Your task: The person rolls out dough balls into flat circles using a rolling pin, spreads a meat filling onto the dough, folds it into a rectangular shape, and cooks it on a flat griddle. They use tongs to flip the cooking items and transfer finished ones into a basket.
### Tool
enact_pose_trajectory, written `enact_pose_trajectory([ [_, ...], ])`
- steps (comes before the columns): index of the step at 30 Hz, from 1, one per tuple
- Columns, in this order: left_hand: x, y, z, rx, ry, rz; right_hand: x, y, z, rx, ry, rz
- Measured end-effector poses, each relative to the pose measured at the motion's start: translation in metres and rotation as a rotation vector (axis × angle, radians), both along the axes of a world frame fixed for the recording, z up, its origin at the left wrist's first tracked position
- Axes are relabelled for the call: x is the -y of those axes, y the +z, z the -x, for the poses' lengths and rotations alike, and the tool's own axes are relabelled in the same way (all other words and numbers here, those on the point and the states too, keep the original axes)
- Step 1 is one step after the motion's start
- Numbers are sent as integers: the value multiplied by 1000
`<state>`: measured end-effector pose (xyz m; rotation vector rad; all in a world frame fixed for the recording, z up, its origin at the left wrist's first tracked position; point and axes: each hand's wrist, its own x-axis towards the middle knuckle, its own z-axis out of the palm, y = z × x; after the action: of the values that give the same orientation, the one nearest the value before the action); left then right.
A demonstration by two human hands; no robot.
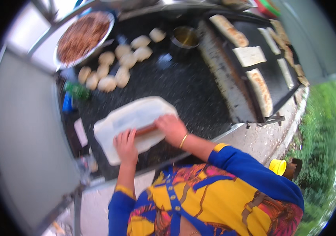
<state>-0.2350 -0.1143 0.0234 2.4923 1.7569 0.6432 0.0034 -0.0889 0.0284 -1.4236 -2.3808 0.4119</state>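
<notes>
A thin, wide sheet of dough (138, 110) lies on the dark speckled countertop (191, 85). Across its near part rests a reddish-brown rolling pin (145, 129). My left hand (126, 146) is over the pin's left end and my right hand (171, 128) is over its right end, fingers bent on it. The ends of the pin are hidden under the hands. Beyond the sheet sit several dough balls (107, 83). At the back left stands a large basin with a pale rim (56, 59), heaped with a reddish-brown crumbly filling (84, 37).
To the right, a black griddle (274, 70) holds filled flatbreads (260, 91) and a pale folded piece (249, 56). A metal bowl of yellowish liquid (185, 37) stands beside it. A green plastic bottle (78, 90) and a blue object (67, 102) are at the left edge.
</notes>
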Motion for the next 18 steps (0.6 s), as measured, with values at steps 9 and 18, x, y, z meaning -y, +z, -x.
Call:
enact_pose_trajectory([
  [9, -14, 3, -53, -116, 127, 169, -8, -19, -41, 24, -227, 0],
  [18, -56, -8, -66, -150, 228, 194, -53, -35, -47, 146, -255, 33],
])
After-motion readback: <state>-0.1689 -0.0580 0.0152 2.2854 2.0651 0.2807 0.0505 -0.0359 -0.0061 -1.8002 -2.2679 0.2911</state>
